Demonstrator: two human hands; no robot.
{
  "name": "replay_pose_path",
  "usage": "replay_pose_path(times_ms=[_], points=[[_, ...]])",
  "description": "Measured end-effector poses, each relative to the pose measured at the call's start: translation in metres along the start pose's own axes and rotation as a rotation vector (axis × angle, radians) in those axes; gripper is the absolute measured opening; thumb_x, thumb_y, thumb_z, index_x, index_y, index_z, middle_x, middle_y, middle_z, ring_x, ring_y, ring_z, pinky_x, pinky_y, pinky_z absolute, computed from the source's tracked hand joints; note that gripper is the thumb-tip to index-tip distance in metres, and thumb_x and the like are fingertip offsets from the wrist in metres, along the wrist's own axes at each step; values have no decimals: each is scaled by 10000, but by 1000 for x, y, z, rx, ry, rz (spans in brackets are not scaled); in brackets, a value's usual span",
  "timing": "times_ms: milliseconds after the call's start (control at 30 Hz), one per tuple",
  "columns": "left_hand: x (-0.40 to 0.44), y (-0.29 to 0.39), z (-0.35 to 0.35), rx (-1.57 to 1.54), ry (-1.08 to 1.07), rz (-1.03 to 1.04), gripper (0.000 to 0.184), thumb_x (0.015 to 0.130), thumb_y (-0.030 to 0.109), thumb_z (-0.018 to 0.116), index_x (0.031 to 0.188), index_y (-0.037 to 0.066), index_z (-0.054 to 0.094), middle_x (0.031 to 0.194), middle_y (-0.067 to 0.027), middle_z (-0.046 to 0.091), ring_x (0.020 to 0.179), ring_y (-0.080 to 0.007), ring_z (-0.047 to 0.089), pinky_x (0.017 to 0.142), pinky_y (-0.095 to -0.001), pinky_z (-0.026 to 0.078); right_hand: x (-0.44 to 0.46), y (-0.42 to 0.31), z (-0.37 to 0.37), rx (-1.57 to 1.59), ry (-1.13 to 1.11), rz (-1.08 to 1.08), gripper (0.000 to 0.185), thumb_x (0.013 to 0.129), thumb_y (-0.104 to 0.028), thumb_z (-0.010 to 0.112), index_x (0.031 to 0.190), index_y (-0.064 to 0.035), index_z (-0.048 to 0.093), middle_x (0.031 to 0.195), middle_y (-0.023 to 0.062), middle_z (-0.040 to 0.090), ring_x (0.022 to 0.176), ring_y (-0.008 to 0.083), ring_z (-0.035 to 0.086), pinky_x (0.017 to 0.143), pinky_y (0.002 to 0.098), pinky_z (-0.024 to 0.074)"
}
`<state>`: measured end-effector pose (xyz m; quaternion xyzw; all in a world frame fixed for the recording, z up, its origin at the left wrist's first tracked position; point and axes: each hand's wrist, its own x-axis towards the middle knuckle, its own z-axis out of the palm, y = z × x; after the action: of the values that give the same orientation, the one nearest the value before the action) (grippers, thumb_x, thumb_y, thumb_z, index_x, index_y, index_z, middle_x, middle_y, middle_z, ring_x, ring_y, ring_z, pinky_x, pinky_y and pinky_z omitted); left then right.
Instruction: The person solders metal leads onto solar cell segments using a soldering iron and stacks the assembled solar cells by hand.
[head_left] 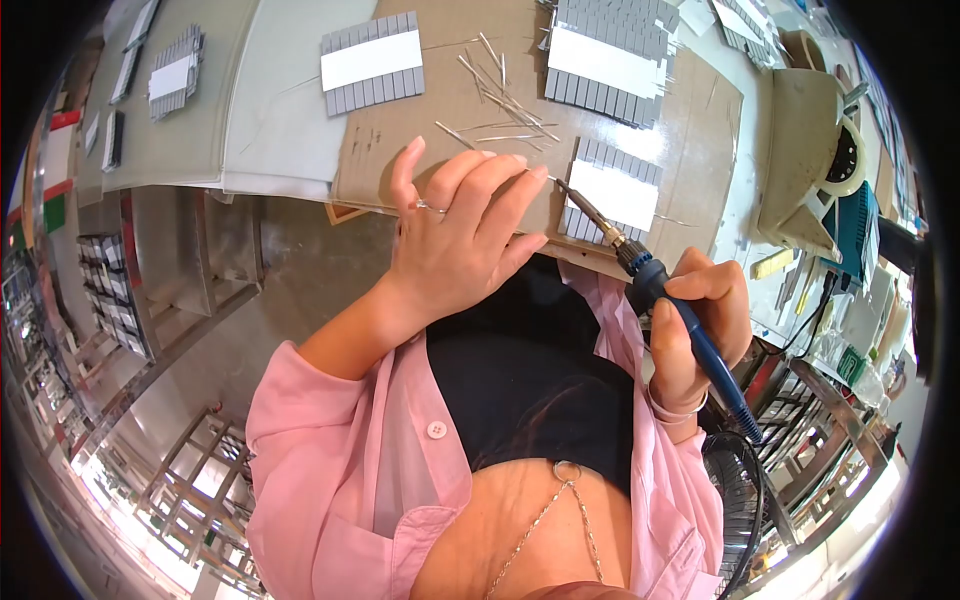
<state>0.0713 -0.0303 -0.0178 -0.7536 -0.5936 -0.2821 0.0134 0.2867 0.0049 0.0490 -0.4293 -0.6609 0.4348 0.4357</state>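
Note:
My right hand (705, 310) grips a blue-handled soldering iron (655, 280), its tip pointing up and left to the near edge of a grey ribbed block with a white label (612, 190). My left hand (465, 215) is at the cardboard's front edge, palm down. A short, thin silver wire (551, 178) shows at its index fingertip, close to the iron's tip; the fingers seem to pinch it, though the grip is partly hidden. Several loose silver wire pieces (500, 95) lie on the cardboard (460, 28) beyond my left hand.
Another labelled grey block (372, 65) lies at the back left, and a stack of them (608, 60) at the back right. A cream-coloured machine with a dial (805, 160) stands at the right, near a yellow sponge (772, 263). The iron's cable (762, 490) hangs down at the right.

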Motion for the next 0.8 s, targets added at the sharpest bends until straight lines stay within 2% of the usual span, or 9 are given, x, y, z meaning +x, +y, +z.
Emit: replay_pose_path(times_ms=[33, 133, 167, 267, 333, 467, 633, 800], points=[[0, -1, 0, -31, 18, -2, 411, 821, 351, 668, 1163, 128, 623, 1176, -18, 544, 1119, -217, 464, 1084, -514, 174, 1, -1, 1, 21, 17, 9, 124, 691, -24, 613, 780, -15, 528, 588, 33, 443, 480, 115, 359, 459, 257, 271], [-6, -7, 2, -125, 109, -1, 366, 820, 314, 675, 1123, 119, 613, 1160, -41, 547, 1097, -244, 469, 1078, -505, 196, 6, -3, 2, -142, -100, -152, 129, 650, -14, 601, 755, -16, 527, 552, 37, 415, 455, 131, 348, 440, 273, 259], [-8, -8, 3, -133, 126, -1, 348, 820, 305, 674, 1108, 120, 615, 1153, -43, 548, 1090, -247, 472, 1075, -504, 203, 7, -4, 5, -182, -95, -216, 143, 618, -2, 590, 750, -14, 538, 533, 42, 394, 433, 148, 341, 427, 287, 250], [-12, -9, 2, -141, 153, 0, 305, 817, 282, 675, 1074, 125, 623, 1136, -44, 548, 1073, -250, 480, 1067, -498, 216, 8, -4, 5, -170, -38, -272, 137, 622, 2, 583, 752, -11, 541, 533, 40, 403, 435, 150, 356, 428, 288, 257], [-12, -9, 0, -125, 142, -7, 295, 809, 271, 678, 1065, 133, 631, 1127, -39, 548, 1065, -243, 485, 1064, -492, 215, 2, -6, -4, -92, 52, -241, 143, 729, -47, 628, 800, 1, 513, 590, 33, 416, 506, 117, 368, 468, 272, 244], [-3, 0, -2, -7, 64, 10, 340, 789, 292, 689, 1098, 157, 652, 1131, -23, 546, 1085, -222, 472, 1059, -493, 210, 1, -4, -17, 11, 336, -254, 246, 807, -188, 651, 813, -18, 474, 616, 16, 394, 539, 104, 335, 531, 276, 238], [4, 9, 4, 113, -23, 30, 414, 768, 355, 699, 1134, 164, 666, 1173, -10, 536, 1133, -207, 448, 1055, -516, 195, -6, -2, -34, 44, 456, -145, 205, 771, -143, 618, 827, -13, 469, 653, 17, 372, 621, 113, 310, 606, 266, 258], [15, 7, -8, 76, -73, 55, 433, 778, 368, 693, 1153, 156, 652, 1187, -14, 530, 1145, -213, 442, 1052, -528, 196, -11, 2, -48, 188, 548, -100, 178, 751, -114, 597, 818, -14, 465, 651, 15, 356, 619, 113, 306, 617, 267, 266]])
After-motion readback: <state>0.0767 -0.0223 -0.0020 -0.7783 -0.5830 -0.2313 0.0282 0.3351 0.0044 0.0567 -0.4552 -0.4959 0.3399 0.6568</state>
